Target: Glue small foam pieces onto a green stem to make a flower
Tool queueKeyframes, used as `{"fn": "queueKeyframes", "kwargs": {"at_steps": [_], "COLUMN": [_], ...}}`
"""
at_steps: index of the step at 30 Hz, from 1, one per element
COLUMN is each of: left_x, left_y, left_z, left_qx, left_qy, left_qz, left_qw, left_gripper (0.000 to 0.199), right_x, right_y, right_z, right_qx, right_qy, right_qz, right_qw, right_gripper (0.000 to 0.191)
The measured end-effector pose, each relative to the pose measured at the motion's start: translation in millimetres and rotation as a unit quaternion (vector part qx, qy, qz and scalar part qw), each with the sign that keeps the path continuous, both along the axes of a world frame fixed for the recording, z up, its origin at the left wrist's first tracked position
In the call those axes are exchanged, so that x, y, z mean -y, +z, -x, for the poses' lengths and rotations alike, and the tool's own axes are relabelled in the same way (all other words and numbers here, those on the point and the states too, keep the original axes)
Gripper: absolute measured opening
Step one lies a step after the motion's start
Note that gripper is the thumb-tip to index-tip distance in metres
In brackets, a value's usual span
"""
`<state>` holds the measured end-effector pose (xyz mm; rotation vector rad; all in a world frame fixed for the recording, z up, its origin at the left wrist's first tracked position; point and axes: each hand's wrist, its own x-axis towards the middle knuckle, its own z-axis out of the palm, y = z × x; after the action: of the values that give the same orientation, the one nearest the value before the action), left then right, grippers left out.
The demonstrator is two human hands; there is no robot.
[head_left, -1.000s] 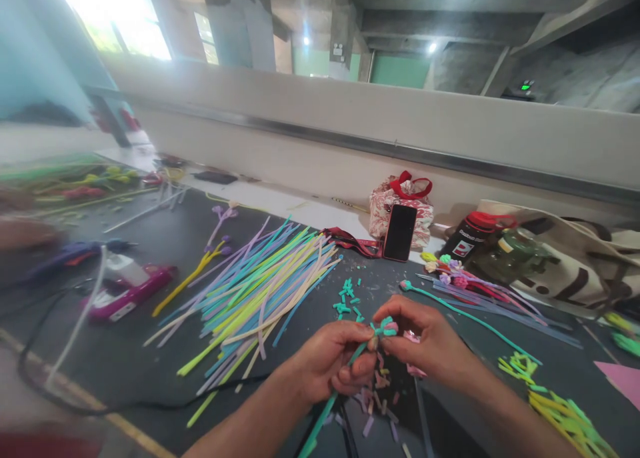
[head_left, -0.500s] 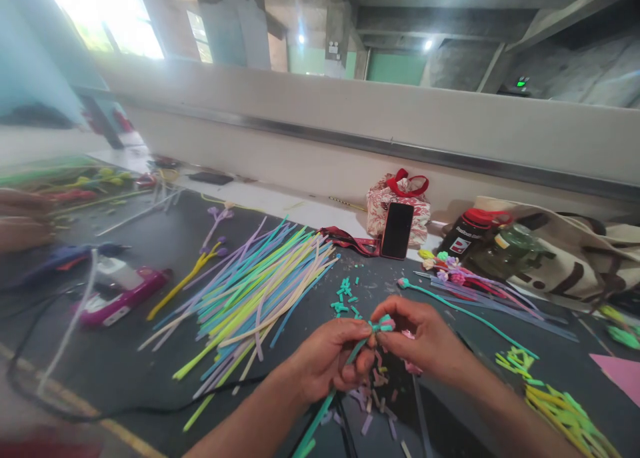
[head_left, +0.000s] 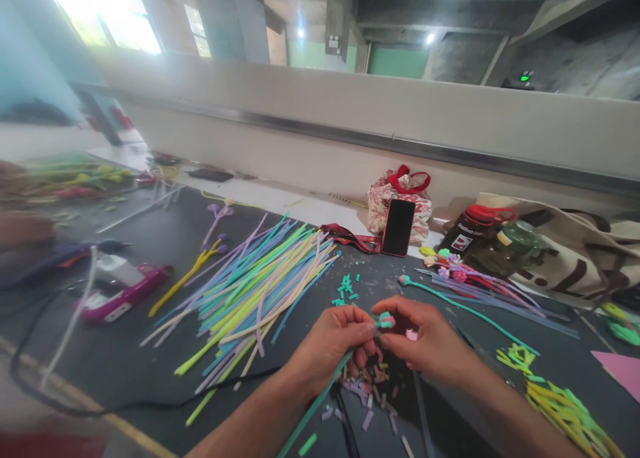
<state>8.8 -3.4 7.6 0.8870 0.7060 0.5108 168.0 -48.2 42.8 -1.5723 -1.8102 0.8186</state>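
My left hand (head_left: 345, 341) pinches a teal pipe-cleaner stem (head_left: 320, 399) near its top, and the stem runs down toward the bottom edge. At its upper end sits a small pink and teal bud (head_left: 385, 321). My right hand (head_left: 415, 335) has its thumb and fingers closed around the bud from the right. Short teal cut pieces (head_left: 346, 288) lie just beyond my hands. Purple and pink scraps (head_left: 367, 398) are scattered below them. A finished-looking teal stem with a pink tip (head_left: 450, 303) rests to the right.
Many pastel pipe cleaners (head_left: 260, 278) spread at the left, beside a yellow stem (head_left: 183, 285) and a magenta tool (head_left: 125, 298). Behind stand a phone (head_left: 399, 227), a patterned bag (head_left: 375, 201) and a black bottle (head_left: 465, 235). Another person's hand (head_left: 27, 231) shows far left.
My left hand has turned slightly, with its fingers bunched higher on the stem. The stem's lower part has swung left. The other person's hand at far left has shifted.
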Motion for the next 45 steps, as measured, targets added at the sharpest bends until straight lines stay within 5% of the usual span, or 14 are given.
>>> {"fn": "queueKeyframes", "kwargs": {"at_steps": [3, 14, 19, 26, 31, 38, 45], "left_x": [-1, 1, -3, -6, -6, -11, -3], "left_y": [-0.5, -1.5, -2.5, -3.7, -0.8, -2.5, -0.7], "left_z": [0, -1, 2, 1, 1, 5, 2], "left_qx": [-0.002, -0.002, 0.042, 0.075, 0.065, 0.128, 0.070], "left_qy": [-0.007, -0.008, -0.016, -0.050, -0.041, -0.103, -0.151], "left_qz": [-0.003, -0.014, 0.040, 0.124, 0.145, 0.162, 0.085], "left_qw": [1.000, 1.000, 0.998, 0.988, 0.986, 0.973, 0.982], "left_gripper": [0.016, 0.018, 0.018, 0.016, 0.014, 0.017, 0.024], "right_x": [0, 1, 3, 2, 0, 9, 16], "right_y": [-0.7, -1.3, -4.7, -7.2, -8.3, -20.9, 0.1], "right_z": [-2, -1, -4, -5, -2, -25, -14], "right_qx": [0.010, 0.067, 0.012, -0.074, -0.083, -0.146, -0.072], "right_qy": [0.006, -0.022, -0.042, -0.075, -0.081, -0.136, -0.054], "right_qz": [-0.014, -0.049, -0.016, 0.064, 0.048, 0.065, 0.079], "right_qw": [1.000, 0.996, 0.999, 0.992, 0.992, 0.978, 0.993], "right_gripper": [0.034, 0.018, 0.040, 0.031, 0.031, 0.027, 0.041]}}
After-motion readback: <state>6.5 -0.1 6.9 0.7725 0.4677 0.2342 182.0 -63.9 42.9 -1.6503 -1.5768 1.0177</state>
